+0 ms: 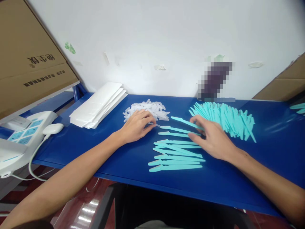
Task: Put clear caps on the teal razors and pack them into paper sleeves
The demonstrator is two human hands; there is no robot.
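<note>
From here, my right hand (pixel 212 136) pinches a razor (pixel 186 122) mid-handle, likely light and stiff; my left hand (pixel 138 127) seemingly pinches a cap (pixel 156 125).

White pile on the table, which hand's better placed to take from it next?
Left, probably: the left hand is beside the white pile, though seemingly pinching a pale piece; the right hand is farther away, at a turquoise stick.

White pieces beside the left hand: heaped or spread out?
Heaped: the white pieces overlap in a loose pile on the blue table, partly hidden by the left hand.
</note>
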